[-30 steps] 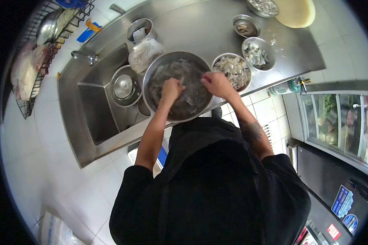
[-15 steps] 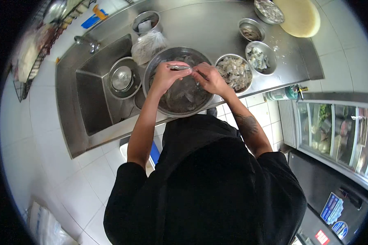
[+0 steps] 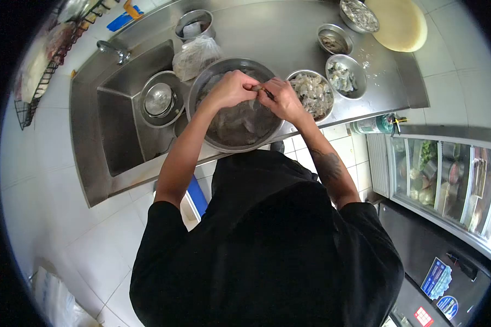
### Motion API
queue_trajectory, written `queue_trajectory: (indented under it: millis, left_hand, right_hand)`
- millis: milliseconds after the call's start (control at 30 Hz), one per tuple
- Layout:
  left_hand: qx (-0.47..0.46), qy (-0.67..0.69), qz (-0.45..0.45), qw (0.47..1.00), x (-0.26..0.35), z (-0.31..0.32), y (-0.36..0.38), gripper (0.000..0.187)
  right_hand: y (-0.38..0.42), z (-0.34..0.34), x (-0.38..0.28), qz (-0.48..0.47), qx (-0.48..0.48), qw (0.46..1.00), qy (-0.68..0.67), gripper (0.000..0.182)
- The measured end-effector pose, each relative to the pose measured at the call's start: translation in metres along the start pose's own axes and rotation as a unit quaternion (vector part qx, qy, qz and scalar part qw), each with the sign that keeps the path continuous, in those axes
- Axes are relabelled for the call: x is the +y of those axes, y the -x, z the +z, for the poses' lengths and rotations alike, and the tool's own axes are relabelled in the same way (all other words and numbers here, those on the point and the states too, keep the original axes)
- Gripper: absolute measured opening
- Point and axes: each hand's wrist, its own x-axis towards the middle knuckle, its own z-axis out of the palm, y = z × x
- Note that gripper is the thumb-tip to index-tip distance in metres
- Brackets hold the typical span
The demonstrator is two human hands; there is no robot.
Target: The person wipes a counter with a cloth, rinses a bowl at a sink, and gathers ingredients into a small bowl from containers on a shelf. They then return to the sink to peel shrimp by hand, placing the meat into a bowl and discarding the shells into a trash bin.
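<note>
My left hand (image 3: pixel 235 90) and my right hand (image 3: pixel 282 99) meet over a wide metal bowl (image 3: pixel 193 101) of murky water with grey shrimp (image 3: pixel 245 122) in it. Both hands are closed, fingertips pinched together around a small greyish shrimp (image 3: pixel 257 88), mostly covered by the fingers. A dark bit shows at my right fingers; I cannot make out what it is. Just right of my right hand sits a metal bowl heaped with shrimp shells and heads (image 3: pixel 313 95). Beyond it, a smaller bowl holds pale peeled shrimp (image 3: pixel 341 77).
Left of the wide bowl is a sink (image 3: pixel 120 133) with nested metal bowls (image 3: pixel 159 101) and a faucet (image 3: pixel 113 52). A plastic bag (image 3: pixel 196 57) and metal pot (image 3: pixel 195 22) stand behind. More bowls (image 3: pixel 334 40) and a round cutting board (image 3: pixel 398 24) lie at the back right.
My hands have turned and drawn closer together over the bowl. The shiny grey length seen along my left fingers is no longer visible there. The view has shifted slightly.
</note>
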Motion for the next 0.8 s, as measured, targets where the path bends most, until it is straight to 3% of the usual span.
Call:
queue_trajectory:
  millis: [67, 133, 167, 200, 233, 300, 333, 367, 400, 433, 467, 500, 567, 600, 633, 700, 800]
  left_hand:
    - [-0.016, 0.028, 0.016, 0.999, 0.008, 0.008, -0.009, 0.026]
    - [0.059, 0.044, 0.002, 0.997, 0.019, 0.023, -0.008, 0.024]
    - [0.055, 0.044, 0.005, 0.998, 0.02, 0.032, -0.012, 0.024]
    - [0.121, -0.001, 0.103, 0.987, 0.018, 0.045, -0.015, 0.023]
    - [0.185, -0.046, 0.199, 0.961, 0.018, 0.055, -0.017, 0.022]
    - [0.197, -0.047, 0.232, 0.951, 0.017, 0.069, -0.024, 0.022]
    - [0.223, -0.004, 0.22, 0.95, 0.02, 0.072, -0.027, 0.022]
    - [0.248, 0.038, 0.209, 0.945, 0.022, 0.073, -0.031, 0.021]
    - [0.25, 0.062, 0.143, 0.956, 0.016, 0.072, -0.032, 0.021]
    - [0.245, 0.059, 0.147, 0.956, 0.009, 0.072, -0.037, 0.021]
    - [0.219, 0.151, 0.122, 0.956, 0.003, 0.071, -0.043, 0.022]
    - [0.189, 0.241, 0.094, 0.947, -0.003, 0.071, -0.046, 0.022]
    - [0.143, 0.23, 0.073, 0.96, -0.003, 0.068, -0.047, 0.02]
    - [0.102, 0.28, 0.037, 0.954, -0.002, 0.068, -0.047, 0.02]
    - [0.061, 0.328, -0.002, 0.943, -0.001, 0.068, -0.047, 0.021]
    - [0.036, 0.335, 0.016, 0.941, 0.004, 0.065, -0.047, 0.02]
    - [0.029, 0.4, 0.024, 0.916, 0.017, 0.057, -0.042, 0.019]
  right_hand:
    - [0.007, -0.009, -0.002, 0.063, 0.005, 0.998, -0.027, 0.013]
    - [0.014, -0.017, 0.001, 0.126, 0.013, 0.99, -0.058, 0.014]
    - [0.019, -0.021, 0.005, 0.204, -0.011, 0.975, -0.084, 0.015]
    - [0.024, -0.025, 0.009, 0.28, -0.033, 0.953, -0.112, 0.016]
    - [0.029, -0.029, 0.013, 0.283, -0.03, 0.952, -0.112, 0.016]
    - [0.039, -0.04, 0.02, 0.419, -0.021, 0.806, -0.417, 0.019]
    - [0.045, -0.048, 0.027, 0.439, -0.022, 0.808, -0.393, 0.022]
    - [0.048, -0.059, 0.032, 0.437, -0.016, 0.809, -0.393, 0.022]
    - [0.051, -0.071, 0.036, 0.409, -0.022, 0.873, -0.264, 0.023]
    - [0.056, -0.08, 0.04, 0.376, -0.027, 0.917, -0.13, 0.025]
    - [0.059, -0.082, 0.049, 0.392, -0.08, 0.917, 0.0, 0.03]
    - [0.067, -0.079, 0.052, 0.395, -0.073, 0.916, -0.002, 0.03]
    - [0.064, -0.08, 0.039, 0.294, -0.013, 0.921, 0.257, 0.037]
    - [0.059, -0.084, 0.041, 0.244, -0.006, 0.959, 0.146, 0.039]
    - [0.054, -0.085, 0.035, 0.246, -0.001, 0.958, 0.146, 0.039]
    - [0.043, -0.082, 0.018, 0.066, -0.039, 0.99, 0.117, 0.03]
    - [0.036, -0.08, 0.014, 0.066, -0.07, 0.989, 0.108, 0.02]
